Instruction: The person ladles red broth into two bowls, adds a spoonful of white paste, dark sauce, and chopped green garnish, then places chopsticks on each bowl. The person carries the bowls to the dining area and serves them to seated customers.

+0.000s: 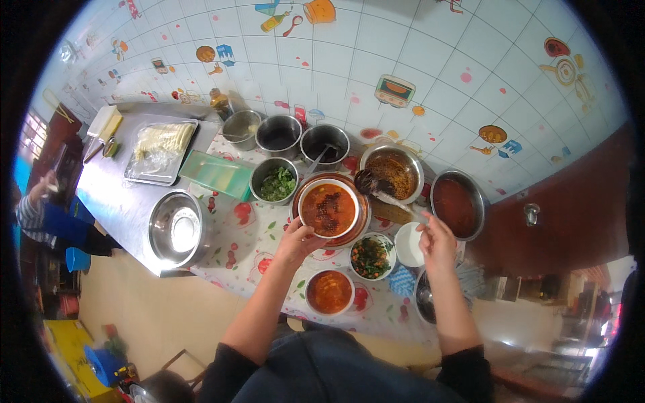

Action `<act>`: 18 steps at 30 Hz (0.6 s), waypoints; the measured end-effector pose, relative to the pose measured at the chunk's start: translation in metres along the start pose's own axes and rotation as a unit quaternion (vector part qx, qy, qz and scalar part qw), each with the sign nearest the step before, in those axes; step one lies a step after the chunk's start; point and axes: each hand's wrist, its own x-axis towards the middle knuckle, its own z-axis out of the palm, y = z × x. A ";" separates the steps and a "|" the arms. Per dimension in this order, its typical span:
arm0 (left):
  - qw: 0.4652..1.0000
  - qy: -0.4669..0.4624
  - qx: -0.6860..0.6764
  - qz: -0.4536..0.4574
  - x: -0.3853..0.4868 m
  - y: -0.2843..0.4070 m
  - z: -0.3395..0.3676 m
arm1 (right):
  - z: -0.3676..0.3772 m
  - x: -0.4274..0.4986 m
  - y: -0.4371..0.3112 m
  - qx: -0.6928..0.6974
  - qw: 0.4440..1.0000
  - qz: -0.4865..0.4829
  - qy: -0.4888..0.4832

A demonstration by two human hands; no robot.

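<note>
My left hand (pixel 297 246) grips the near left rim of a white bowl of red soup (pixel 329 211) with dark flecks on top. The bowl is over a wider round vessel with a reddish-brown rim (pixel 364 224); whether it rests there I cannot tell. My right hand (pixel 437 244) is closed around the handle of a ladle (pixel 395 201), its dark, coated head at the near left rim of a steel basin of brown crumbly topping (pixel 403 169). Beside my right hand stands a white bowl (pixel 409 246). A bowl of chopped greens and orange bits (pixel 372 256) is left of it.
Another bowl of red soup (pixel 330 292) stands near the table edge. Steel pots hold chopped herbs (pixel 278 184), dark liquid (pixel 325 151) and red sauce (pixel 453 206). Left are a green-lidded container (pixel 216 174), a steel basin (pixel 176 231) and a tray of noodles (pixel 164 146). A person (pixel 40 211) stands far left.
</note>
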 end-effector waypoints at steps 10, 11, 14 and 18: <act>1.000 0.004 -0.012 0.021 -0.018 0.011 -0.024 | -0.035 0.074 -0.001 -0.633 0.705 -0.304 -0.099; 1.000 0.006 -0.009 0.024 -0.018 0.011 -0.029 | -0.036 0.079 0.001 -0.653 0.686 -0.301 -0.109; 0.999 0.020 0.002 0.028 -0.024 0.012 -0.050 | -0.038 0.086 0.007 -0.674 0.670 -0.283 -0.128; 0.998 0.054 -0.011 0.035 -0.033 0.015 -0.067 | -0.040 0.093 0.001 -0.656 0.697 -0.255 -0.140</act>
